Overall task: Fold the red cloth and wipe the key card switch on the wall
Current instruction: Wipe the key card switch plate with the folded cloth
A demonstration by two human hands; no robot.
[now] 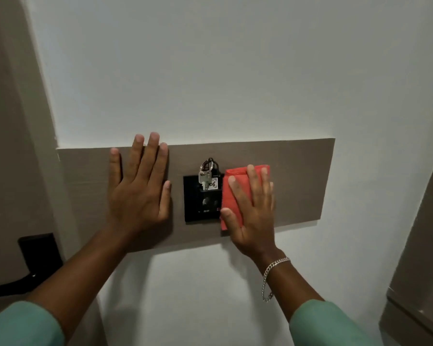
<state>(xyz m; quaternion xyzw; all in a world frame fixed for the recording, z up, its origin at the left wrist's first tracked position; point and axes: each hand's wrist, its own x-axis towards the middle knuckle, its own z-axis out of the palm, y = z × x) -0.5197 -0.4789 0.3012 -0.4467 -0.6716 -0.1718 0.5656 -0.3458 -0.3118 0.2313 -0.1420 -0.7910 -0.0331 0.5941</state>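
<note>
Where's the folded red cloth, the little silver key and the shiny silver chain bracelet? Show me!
Folded red cloth [235, 174]: head view, its upper left part.
Little silver key [203, 179]: head view, the key's flat head.
Shiny silver chain bracelet [276, 263]: head view, the links across the wrist.

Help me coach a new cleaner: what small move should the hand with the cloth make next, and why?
Probably slide the right hand leftward, carrying the folded red cloth across the black key card switch. The cloth overlaps only the switch's right edge and lies mostly on the brown panel, so most of the face is still uncovered. Stay below the hanging key.
</note>
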